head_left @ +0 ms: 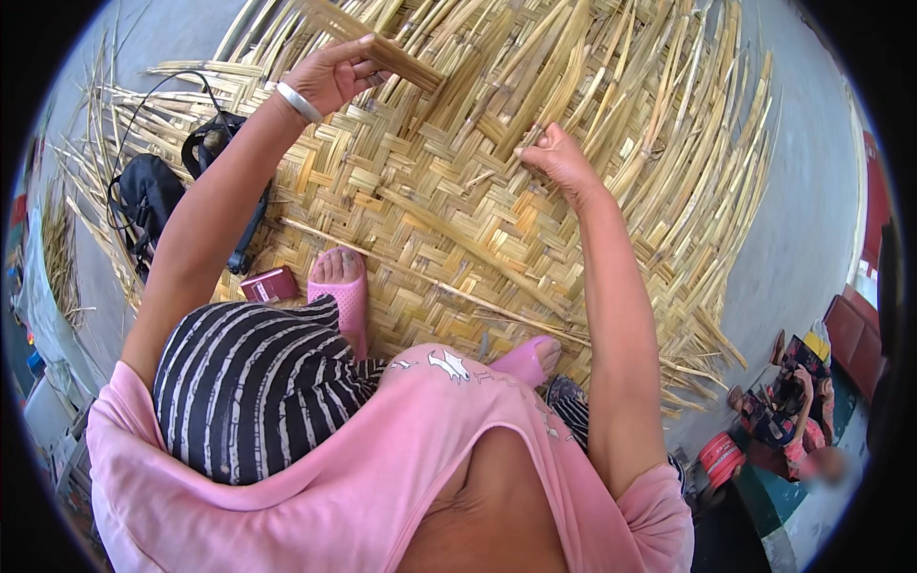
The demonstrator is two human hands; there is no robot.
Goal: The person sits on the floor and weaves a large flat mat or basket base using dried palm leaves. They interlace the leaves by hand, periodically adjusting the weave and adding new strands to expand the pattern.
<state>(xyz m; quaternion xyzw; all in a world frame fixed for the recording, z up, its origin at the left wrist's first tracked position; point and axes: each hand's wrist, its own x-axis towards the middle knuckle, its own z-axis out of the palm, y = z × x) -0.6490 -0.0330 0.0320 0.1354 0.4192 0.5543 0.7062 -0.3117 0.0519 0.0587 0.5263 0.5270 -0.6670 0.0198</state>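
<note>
A wide, pale-yellow mat of split reed or cane strips, plaited in zigzag blocks (pixel 521 229), is spread on the floor ahead of and under the feet, which stand on its near part in pink openwork slippers (pixel 353 298). The work in hand looks like weaving at the mat's far border, where one group of strips is being raised to cross others. The left hand (pixel 330 78), over the mat's far left part, pinches a flat brownish band of strips (pixel 413 65) between thumb and fingers, tilted up off the weave. The right hand (pixel 559 162), right of the mat's middle, is curled at the base of loose strips; whether it pinches one cannot be told. The next move probably calls for laying the band flat across its neighbours and pressing it snug against the finished plait. The mat looks dry and glossy, tightly woven through its middle, with long, uneven, unwoven ends fanning past its far and right edges.
</note>
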